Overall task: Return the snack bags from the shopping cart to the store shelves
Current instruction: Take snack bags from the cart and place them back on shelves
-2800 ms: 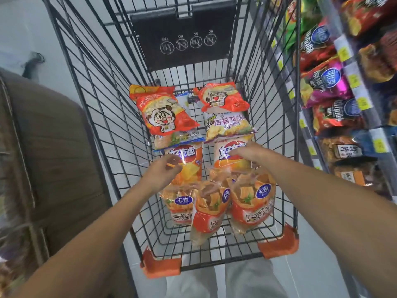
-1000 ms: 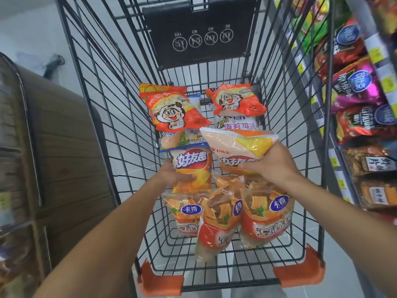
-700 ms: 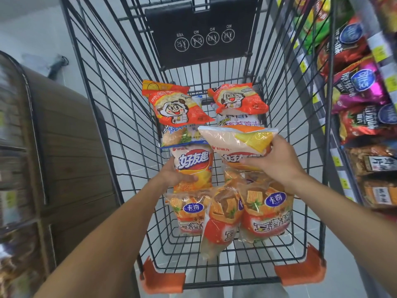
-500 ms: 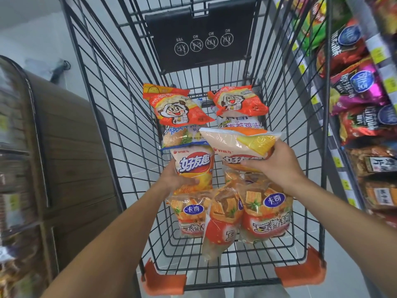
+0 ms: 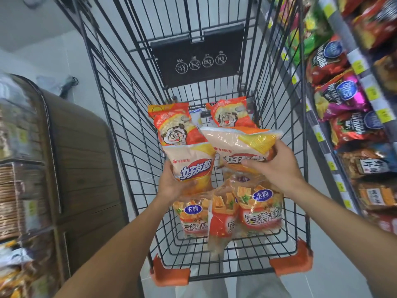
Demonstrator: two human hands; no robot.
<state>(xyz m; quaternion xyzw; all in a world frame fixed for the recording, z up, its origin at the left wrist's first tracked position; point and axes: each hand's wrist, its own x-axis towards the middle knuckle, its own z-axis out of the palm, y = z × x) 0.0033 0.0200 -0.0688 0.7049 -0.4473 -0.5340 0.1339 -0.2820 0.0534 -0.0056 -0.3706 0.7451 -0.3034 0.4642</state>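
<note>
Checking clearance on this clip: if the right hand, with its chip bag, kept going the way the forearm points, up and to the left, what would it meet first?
Probably the chip bag in the left hand, though depth is unclear.

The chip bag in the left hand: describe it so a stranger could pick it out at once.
Look into the black wire shopping cart beside the snack shelves. The left hand holds the left chip bag upright by its lower end. Unlike the right chip bag, tipped flat in the right hand, its red oval logo faces the camera.
</note>
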